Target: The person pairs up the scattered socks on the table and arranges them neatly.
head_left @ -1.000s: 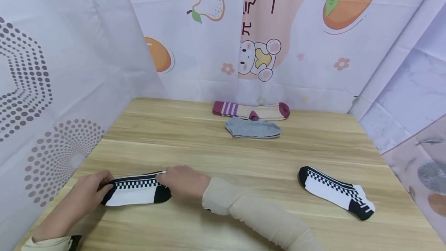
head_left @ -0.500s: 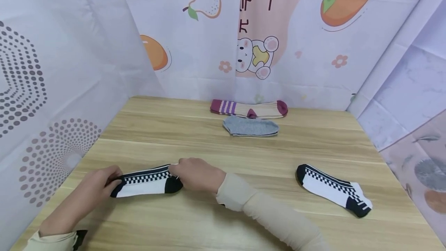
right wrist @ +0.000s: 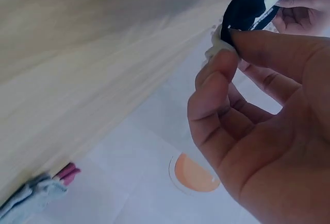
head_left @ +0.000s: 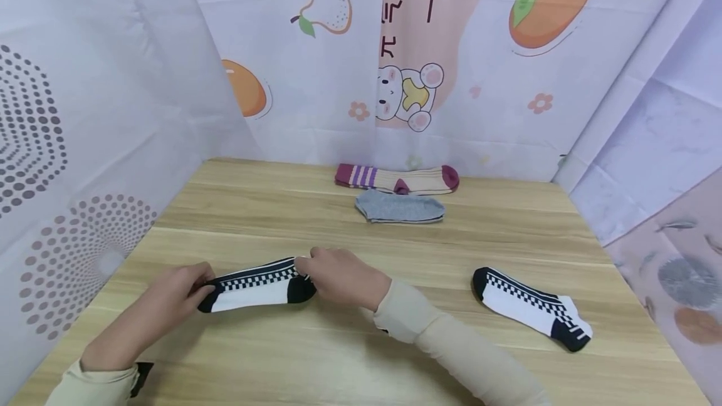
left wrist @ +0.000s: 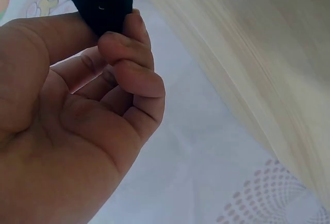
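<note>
Stretched between both hands over the left part of the table is a white ankle sock (head_left: 252, 291) with black toe, black heel and a checkered stripe. My left hand (head_left: 179, 296) pinches its black toe, which shows dark between thumb and fingers in the left wrist view. At the cuff end, beside the black heel, my right hand (head_left: 344, 275) pinches the fabric; in the right wrist view the sock (right wrist: 251, 7) runs away toward the other hand. A matching checkered sock (head_left: 530, 307) lies flat at the right, toe pointing to the upper left.
Against the back edge of the wood-grain table (head_left: 395, 356) lies a cream sock pair (head_left: 417, 180) with maroon ends and purple stripes. Just in front of it is a grey ankle sock pair (head_left: 399, 207). Printed white curtains (head_left: 271, 30) enclose the back and sides.
Both hands have carried the held sock to the right and a little farther from the body, keeping it stretched. The other socks stay in place; the view has shifted slightly.
</note>
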Tool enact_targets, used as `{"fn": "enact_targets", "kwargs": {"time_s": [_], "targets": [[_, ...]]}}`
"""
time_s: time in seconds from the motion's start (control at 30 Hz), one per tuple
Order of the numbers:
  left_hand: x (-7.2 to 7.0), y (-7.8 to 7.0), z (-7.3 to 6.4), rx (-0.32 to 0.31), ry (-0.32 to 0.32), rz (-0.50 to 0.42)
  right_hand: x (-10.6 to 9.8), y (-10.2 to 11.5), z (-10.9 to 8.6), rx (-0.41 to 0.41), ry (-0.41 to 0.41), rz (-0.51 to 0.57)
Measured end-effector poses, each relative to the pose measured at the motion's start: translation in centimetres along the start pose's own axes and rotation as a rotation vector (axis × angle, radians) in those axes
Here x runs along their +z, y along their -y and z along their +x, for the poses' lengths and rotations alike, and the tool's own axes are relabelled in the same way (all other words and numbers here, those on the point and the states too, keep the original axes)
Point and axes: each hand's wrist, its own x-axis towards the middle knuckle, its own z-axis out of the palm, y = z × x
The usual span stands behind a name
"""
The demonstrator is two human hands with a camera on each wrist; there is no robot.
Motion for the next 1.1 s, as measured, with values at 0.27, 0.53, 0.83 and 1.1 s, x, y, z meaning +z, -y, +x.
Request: {"fn": "enact_targets", "kwargs": {"time_s": [0.27,0.53,0.83,1.1], "targets": [[0.6,-2.4,1.3,0.09,0.044,-0.002,-0.5,-1.3,-2.6,0.044,0.019,-0.014],[0.4,-5.1,3.3,0.176,0.049,-0.051,-1.8,-3.0,-5.5,0.101,-0.024,-0.014],[1.4,-6.9,6.3,0.291,0.014,-0.069,-1.9,-5.5,-8.4,0.171,-0.103,0.077],[2.5,-8.9,8.9,0.304,0.032,-0.055,-2.2,-7.2,-10.9,0.242,-0.117,0.076]]}}
